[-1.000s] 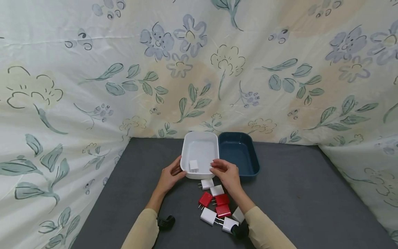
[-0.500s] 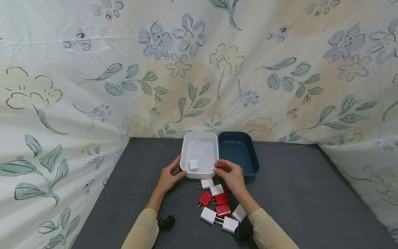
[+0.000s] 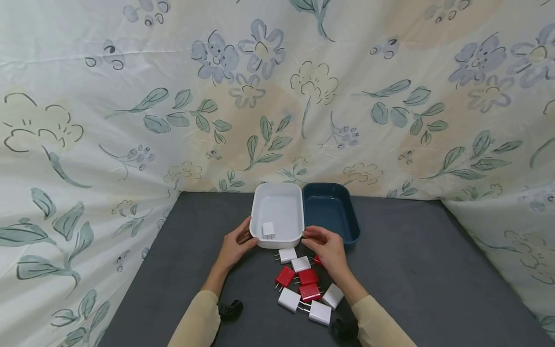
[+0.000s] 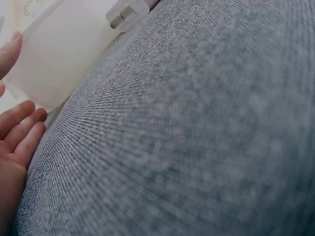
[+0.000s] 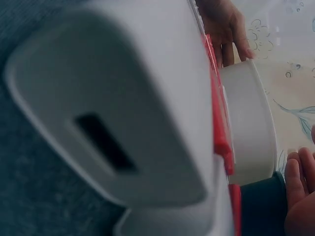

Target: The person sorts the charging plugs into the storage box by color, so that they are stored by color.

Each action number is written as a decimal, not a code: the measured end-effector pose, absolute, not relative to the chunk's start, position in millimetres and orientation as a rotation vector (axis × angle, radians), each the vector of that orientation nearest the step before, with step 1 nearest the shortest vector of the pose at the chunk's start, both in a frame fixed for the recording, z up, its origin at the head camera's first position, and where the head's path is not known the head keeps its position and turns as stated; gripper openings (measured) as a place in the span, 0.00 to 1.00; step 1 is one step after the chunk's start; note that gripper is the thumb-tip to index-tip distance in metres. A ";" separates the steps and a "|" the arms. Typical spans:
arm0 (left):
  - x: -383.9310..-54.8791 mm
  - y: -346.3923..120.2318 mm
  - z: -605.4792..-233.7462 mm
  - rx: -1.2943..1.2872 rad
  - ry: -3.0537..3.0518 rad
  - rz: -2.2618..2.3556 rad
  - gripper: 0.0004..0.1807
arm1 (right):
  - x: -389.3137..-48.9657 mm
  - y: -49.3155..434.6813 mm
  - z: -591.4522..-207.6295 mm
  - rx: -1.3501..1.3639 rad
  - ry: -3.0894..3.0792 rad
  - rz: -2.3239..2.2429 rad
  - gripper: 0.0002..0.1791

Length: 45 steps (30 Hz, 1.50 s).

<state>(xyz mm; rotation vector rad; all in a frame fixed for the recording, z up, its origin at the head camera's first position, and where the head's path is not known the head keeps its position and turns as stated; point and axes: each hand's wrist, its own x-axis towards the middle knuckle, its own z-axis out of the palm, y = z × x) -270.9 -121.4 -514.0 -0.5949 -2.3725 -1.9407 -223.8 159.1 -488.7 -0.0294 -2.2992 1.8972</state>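
My left hand is at the near left corner of a white tray, thumb by the front wall and fingers along the left side. In the left wrist view its fingers look relaxed against the tray's wall. One white plug charger lies inside that tray. My right hand hovers at the tray's near right corner, fingers loosely bent, nothing seen in them. Red chargers and white chargers lie in a loose group in front of the tray. One red charger is partly hidden by my right hand.
A dark blue tray stands against the white tray's right side. Floral cloth hangs behind the dark grey table. A white charger looms close and blurred in the right wrist view.
My right hand has drawn back to the right from the white tray's rim, uncovering part of the red charger and a white one. My left hand stays at its corner.
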 end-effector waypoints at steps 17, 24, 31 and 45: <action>-272.2 -121.4 -517.2 -0.606 -2.363 -1.944 0.40 | -203.5 167.4 -482.7 -0.067 -2.303 1.928 0.20; -271.5 -121.1 -515.5 -0.598 -2.377 -1.946 0.40 | -191.1 166.7 -471.1 -0.054 -2.311 1.904 0.18; -271.9 -121.0 -517.3 -0.603 -2.380 -1.924 0.40 | -195.3 180.5 -494.3 -0.018 -2.289 1.920 0.21; -271.8 -122.0 -515.4 -0.592 -2.368 -1.934 0.40 | -195.7 197.2 -513.1 -0.113 -2.278 1.895 0.22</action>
